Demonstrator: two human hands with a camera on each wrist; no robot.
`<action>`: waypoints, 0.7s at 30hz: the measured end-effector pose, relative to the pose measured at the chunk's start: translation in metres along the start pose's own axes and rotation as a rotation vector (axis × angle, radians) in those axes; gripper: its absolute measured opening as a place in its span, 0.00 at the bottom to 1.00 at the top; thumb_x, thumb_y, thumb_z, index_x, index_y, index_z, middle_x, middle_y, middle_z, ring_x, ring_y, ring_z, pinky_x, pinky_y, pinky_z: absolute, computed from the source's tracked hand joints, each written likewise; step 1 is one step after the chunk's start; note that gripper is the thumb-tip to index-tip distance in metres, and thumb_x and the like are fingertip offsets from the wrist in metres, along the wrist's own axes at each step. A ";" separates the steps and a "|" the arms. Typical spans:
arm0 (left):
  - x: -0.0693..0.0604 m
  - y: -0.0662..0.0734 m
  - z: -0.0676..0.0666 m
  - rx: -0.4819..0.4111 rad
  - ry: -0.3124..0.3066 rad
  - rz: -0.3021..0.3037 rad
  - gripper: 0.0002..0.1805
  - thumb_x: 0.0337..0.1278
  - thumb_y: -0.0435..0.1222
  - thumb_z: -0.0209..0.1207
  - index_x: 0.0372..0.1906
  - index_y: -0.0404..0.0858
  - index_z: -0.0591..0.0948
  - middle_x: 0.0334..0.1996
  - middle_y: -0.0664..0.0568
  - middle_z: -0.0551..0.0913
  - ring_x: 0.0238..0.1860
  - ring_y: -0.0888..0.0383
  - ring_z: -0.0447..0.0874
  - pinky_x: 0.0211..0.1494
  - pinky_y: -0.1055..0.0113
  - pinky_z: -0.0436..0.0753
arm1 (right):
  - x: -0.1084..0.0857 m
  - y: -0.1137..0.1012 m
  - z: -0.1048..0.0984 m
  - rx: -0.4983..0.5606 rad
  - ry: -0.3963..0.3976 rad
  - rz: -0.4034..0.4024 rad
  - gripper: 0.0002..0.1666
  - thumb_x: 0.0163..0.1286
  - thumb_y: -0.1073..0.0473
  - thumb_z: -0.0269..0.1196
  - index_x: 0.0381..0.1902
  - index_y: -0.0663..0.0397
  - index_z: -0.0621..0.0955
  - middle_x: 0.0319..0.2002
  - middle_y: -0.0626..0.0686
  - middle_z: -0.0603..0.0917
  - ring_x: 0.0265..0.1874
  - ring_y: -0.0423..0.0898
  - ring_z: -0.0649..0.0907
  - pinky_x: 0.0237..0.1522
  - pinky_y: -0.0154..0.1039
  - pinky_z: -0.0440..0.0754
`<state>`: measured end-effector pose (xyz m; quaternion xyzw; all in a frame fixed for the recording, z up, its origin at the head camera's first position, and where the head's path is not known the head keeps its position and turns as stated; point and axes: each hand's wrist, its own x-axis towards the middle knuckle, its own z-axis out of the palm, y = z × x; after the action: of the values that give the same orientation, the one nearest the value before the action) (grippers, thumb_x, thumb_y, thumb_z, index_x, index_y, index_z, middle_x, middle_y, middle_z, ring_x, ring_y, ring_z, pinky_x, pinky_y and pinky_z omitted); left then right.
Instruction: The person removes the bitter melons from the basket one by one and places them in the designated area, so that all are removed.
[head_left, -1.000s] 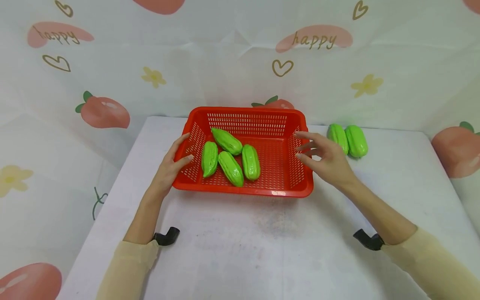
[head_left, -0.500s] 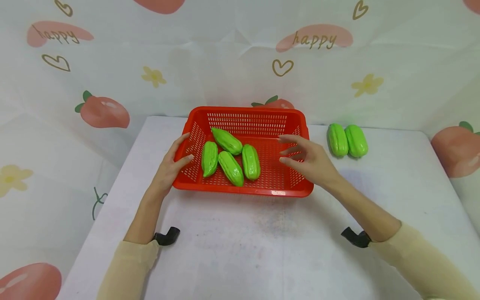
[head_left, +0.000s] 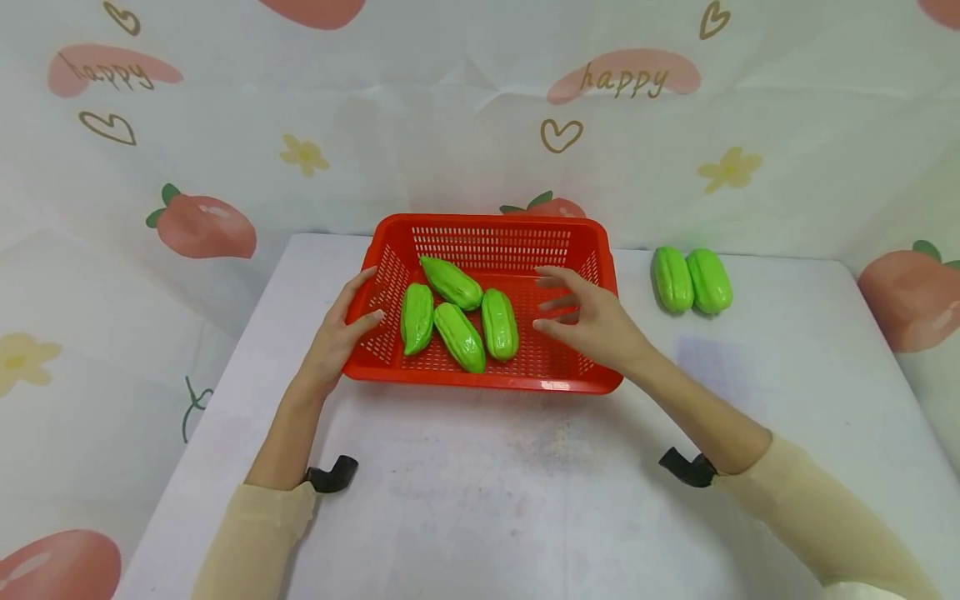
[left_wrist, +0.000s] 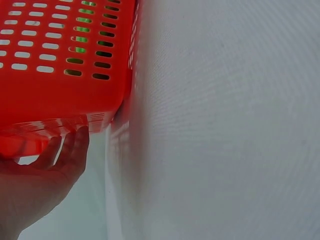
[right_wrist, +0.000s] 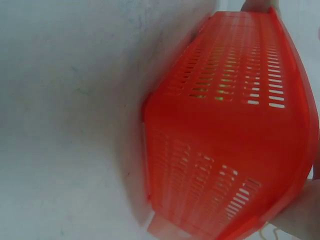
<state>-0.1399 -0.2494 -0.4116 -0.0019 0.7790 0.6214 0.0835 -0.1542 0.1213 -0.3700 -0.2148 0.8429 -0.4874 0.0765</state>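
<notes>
Just left of the right hand (head_left: 591, 321), inside the red basket (head_left: 480, 382): one green gourd (head_left: 500, 325), nearest to hand, long axis running fore-and-aft, crosswise to the reaching fingers. I log a visible gap between it and the fingertips; their height above it I cannot tell. Right-hand grip: wide, fingers curved and spread from the thumb, holding nothing.

Farther left from that grip: a slanted gourd (head_left: 461, 337), a rear gourd (head_left: 452, 283) and an upright-lying end gourd (head_left: 417, 319), this last closest to the left hand (head_left: 330, 346). Left-hand grip, as I read it: on the basket's end wall, thumb over the rim, fingers outside.

Behind and to the right of the right hand, outside the basket: two gourds side by side, an inner one (head_left: 672, 280) and an outer one (head_left: 709, 282), on the pale tabletop (head_left: 450, 500).

Materials: gourds glossy, ribbed, oblong, some pointed, probably plastic; basket smooth, slotted, rectangular, apparently plastic.
</notes>
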 end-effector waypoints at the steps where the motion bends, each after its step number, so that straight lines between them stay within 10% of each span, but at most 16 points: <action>1: 0.000 0.000 0.000 -0.003 -0.001 -0.001 0.34 0.72 0.39 0.52 0.77 0.62 0.56 0.72 0.50 0.59 0.63 0.47 0.67 0.56 0.59 0.80 | 0.001 -0.001 0.001 -0.006 -0.008 0.012 0.39 0.64 0.62 0.70 0.71 0.46 0.68 0.61 0.54 0.77 0.50 0.55 0.84 0.50 0.52 0.83; 21: -0.001 0.000 0.000 0.003 0.003 -0.001 0.34 0.72 0.39 0.52 0.77 0.63 0.56 0.72 0.50 0.60 0.63 0.48 0.66 0.55 0.63 0.80 | 0.027 -0.002 0.026 -0.153 -0.165 0.149 0.47 0.60 0.56 0.73 0.74 0.53 0.64 0.67 0.58 0.72 0.55 0.54 0.82 0.52 0.48 0.82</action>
<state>-0.1390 -0.2495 -0.4115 -0.0033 0.7801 0.6201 0.0825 -0.1687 0.0878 -0.3795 -0.1959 0.8820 -0.3955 0.1651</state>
